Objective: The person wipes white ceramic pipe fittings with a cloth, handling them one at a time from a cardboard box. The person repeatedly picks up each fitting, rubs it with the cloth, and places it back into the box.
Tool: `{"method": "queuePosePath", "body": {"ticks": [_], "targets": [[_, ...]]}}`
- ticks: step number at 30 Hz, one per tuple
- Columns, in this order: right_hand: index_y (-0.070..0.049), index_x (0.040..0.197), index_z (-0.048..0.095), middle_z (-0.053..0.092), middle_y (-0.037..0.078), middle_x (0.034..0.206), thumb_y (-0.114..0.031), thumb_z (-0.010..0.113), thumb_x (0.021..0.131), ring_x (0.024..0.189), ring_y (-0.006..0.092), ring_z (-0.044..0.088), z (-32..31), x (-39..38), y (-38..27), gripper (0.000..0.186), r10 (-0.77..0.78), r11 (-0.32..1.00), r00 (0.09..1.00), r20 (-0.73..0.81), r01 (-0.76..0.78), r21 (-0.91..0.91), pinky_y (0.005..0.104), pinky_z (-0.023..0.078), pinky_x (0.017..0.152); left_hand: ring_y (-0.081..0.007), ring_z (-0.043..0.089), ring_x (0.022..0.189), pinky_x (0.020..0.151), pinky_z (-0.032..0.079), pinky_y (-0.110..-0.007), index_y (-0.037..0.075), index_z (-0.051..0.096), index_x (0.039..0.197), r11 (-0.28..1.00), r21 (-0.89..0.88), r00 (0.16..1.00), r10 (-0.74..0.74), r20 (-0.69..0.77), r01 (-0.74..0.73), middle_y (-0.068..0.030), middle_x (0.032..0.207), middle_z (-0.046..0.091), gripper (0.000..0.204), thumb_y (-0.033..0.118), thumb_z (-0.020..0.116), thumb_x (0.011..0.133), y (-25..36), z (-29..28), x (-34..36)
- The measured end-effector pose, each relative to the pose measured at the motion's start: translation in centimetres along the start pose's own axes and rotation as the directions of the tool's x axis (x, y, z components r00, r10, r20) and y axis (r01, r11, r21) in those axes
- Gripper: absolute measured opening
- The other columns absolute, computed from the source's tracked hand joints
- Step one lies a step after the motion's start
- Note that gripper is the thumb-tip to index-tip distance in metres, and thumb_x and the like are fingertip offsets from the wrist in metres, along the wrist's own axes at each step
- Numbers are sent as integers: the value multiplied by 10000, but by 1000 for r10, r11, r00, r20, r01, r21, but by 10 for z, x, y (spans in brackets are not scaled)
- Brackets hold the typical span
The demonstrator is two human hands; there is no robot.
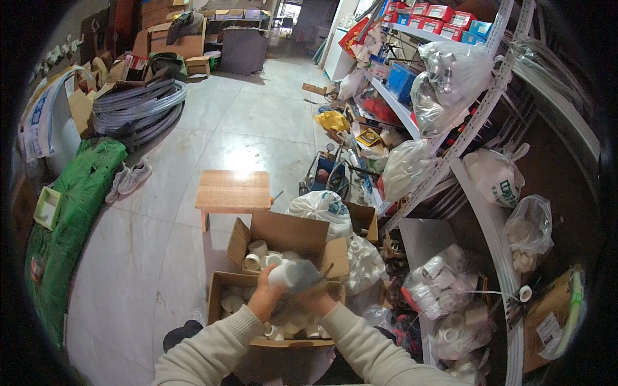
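Observation:
My left hand [265,294] is closed round a white plastic pipe fitting [280,275] above the open cardboard boxes. Against the fitting's right end is a dark grey cloth-like thing [305,275], smeared by motion. My right hand [322,301] is just below and right of it and seems to grip it, though its fingers are blurred. Under my hands stands the nearer cardboard box [219,293], with white pipe fittings [275,332] inside. Behind it, a second cardboard box [277,228] holds more white fittings [257,249].
A small wooden stool [233,188] stands beyond the boxes. White plastic bags [322,211] lie right of them, beside metal shelving [444,151] hung with bagged parts. Tools [327,172] clutter the floor along the shelves. At left are a green wrapped bundle [77,212], shoes [131,178] and coiled hose [138,109].

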State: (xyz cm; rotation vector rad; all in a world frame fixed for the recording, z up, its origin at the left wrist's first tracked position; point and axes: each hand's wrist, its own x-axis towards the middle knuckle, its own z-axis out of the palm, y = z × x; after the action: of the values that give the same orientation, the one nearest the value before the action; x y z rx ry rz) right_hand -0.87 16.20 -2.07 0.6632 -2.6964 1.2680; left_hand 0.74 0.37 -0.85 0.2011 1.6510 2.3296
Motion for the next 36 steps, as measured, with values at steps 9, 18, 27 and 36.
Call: {"method": "queuePosePath", "body": {"ticks": [9,18,27,36], "targets": [[-54,1022,505,521,118,1018,-185,627,727,945,243,490,-28,1,-10,345,-164,983,986,24,161,88,333,387,825,-212,433,1072,904,360,-342,38,298,1250,943,-281,975,-130,181,178,-118,1186,429,615,518,274,867,6,-8,2],[-42,890,559,567,118,939,-174,536,788,867,246,525,-15,-7,-11,169,5,999,1000,-1,-5,48,359,410,774,-246,379,1169,991,309,-388,67,270,1285,824,-458,921,-182,345,335,-120,1276,373,667,551,155,841,13,-10,11],[-33,921,554,565,128,960,-174,506,813,892,248,525,44,-44,94,184,236,952,956,173,-192,-240,367,407,790,-177,439,1001,854,373,-298,4,306,1221,990,112,995,-88,38,83,-105,1124,429,414,285,335,918,-10,0,9],[-22,1063,510,548,125,1030,-147,459,856,926,234,526,-1,-19,9,247,492,513,859,143,-419,750,341,407,842,-179,490,894,784,422,-318,26,323,1197,913,-352,968,-242,-62,206,-96,1013,485,451,190,506,819,-3,10,-3]]}}
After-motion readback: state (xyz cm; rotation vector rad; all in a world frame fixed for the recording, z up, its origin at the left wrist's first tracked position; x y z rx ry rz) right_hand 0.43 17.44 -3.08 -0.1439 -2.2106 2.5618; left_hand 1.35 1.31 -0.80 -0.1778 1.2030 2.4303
